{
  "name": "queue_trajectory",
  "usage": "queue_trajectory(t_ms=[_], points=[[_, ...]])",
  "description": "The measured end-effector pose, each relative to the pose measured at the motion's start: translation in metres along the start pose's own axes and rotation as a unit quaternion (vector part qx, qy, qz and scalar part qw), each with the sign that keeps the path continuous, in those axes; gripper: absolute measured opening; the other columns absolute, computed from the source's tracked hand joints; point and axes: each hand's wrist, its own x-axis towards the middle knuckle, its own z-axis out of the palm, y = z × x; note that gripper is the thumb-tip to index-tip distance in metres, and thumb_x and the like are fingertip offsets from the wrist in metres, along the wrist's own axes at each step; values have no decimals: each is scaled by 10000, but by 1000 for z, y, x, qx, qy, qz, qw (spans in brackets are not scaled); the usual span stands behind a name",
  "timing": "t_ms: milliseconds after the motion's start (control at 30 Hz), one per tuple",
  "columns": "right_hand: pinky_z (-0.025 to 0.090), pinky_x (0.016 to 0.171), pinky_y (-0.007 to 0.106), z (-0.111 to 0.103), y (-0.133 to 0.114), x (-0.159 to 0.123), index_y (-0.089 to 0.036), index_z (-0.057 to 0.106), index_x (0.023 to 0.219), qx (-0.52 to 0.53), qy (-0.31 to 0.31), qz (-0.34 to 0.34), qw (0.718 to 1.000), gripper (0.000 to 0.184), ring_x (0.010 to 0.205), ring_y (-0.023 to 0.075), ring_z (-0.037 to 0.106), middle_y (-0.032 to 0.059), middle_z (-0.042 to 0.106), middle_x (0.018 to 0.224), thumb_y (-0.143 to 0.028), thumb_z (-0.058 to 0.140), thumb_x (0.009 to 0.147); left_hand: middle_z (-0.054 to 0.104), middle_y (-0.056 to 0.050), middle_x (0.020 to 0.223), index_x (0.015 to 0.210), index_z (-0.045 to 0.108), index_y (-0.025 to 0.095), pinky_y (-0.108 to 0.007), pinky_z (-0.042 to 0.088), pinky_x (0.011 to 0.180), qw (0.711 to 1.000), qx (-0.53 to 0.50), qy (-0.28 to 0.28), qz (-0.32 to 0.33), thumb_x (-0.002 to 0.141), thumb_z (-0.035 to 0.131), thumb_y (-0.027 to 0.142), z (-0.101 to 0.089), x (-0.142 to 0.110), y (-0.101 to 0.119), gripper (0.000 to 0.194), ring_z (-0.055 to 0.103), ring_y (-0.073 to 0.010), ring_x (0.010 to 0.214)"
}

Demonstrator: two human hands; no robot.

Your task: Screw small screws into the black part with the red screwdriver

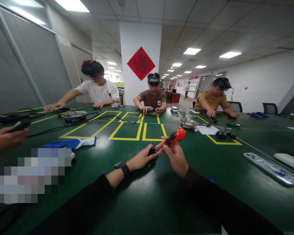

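Observation:
My left hand (140,159) rests low over the green table, fingers closed around a small black cylinder (152,149) with a metal-looking top. Just to its right, my right hand (177,160) grips a screwdriver (174,137) with a bulbous red-and-black handle, tilted with its thick end up and to the right. The shaft of the screwdriver cannot be made out among the fingers. Both hands' fingertips are close together, and whether the tool touches the cylinder is unclear. Several tiny screws (130,149) lie loose beyond my left wrist.
A blue-and-white glove (71,143) lies to the left, near a co-worker's hand (8,137). Metal bowls (74,115) and yellow tape outlines (126,139) are farther back. At right lies a phone (270,169). Three people sit across the table.

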Motion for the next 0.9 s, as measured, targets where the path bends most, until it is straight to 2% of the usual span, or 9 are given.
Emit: queue_trajectory(t_ms=[200, 400, 567, 767, 900], points=[[477, 766, 347, -1, 1, -4, -206, 507, 1148, -57, -19, -14, 998, 310, 712, 145, 600, 43, 629, 911, -298, 512, 852, 550, -48, 1087, 1129, 459, 164, -354, 375, 925, 1000, 14, 6, 11, 810, 541, 315, 2, 0, -5, 362, 504, -209, 993], [487, 746, 334, -1, 2, -5, -211, 504, 1145, -50, -4, -18, 999, 308, 696, 139, 603, 43, 631, 922, -308, 509, 853, 564, -45, 1060, 1114, 484, 161, -348, 388, 905, 1000, 9, 5, 9, 823, 524, 321, 2, 0, -3, 335, 510, -203, 972], [501, 709, 311, 0, 4, -4, -212, 497, 1114, -25, 7, -14, 1000, 283, 661, 126, 608, 30, 634, 884, -311, 511, 850, 561, -51, 1100, 1140, 479, 166, -346, 373, 929, 1000, -9, 1, 9, 835, 509, 362, 2, 0, -4, 364, 503, -208, 1008], [513, 572, 273, 2, 6, 0, -222, 434, 952, 55, 28, -4, 998, 204, 546, 119, 616, -16, 641, 758, -306, 564, 818, 585, -48, 1055, 1088, 515, 160, -341, 390, 909, 999, -35, 9, -7, 831, 505, 386, 3, 0, -2, 342, 520, -199, 963], [513, 566, 270, 1, 3, 2, -227, 421, 1027, 84, 38, 6, 996, 243, 575, 129, 635, -8, 643, 787, -321, 535, 834, 596, -41, 1020, 1054, 525, 162, -331, 407, 880, 999, -34, 11, -10, 835, 492, 391, 3, -1, 1, 318, 534, -190, 932]])
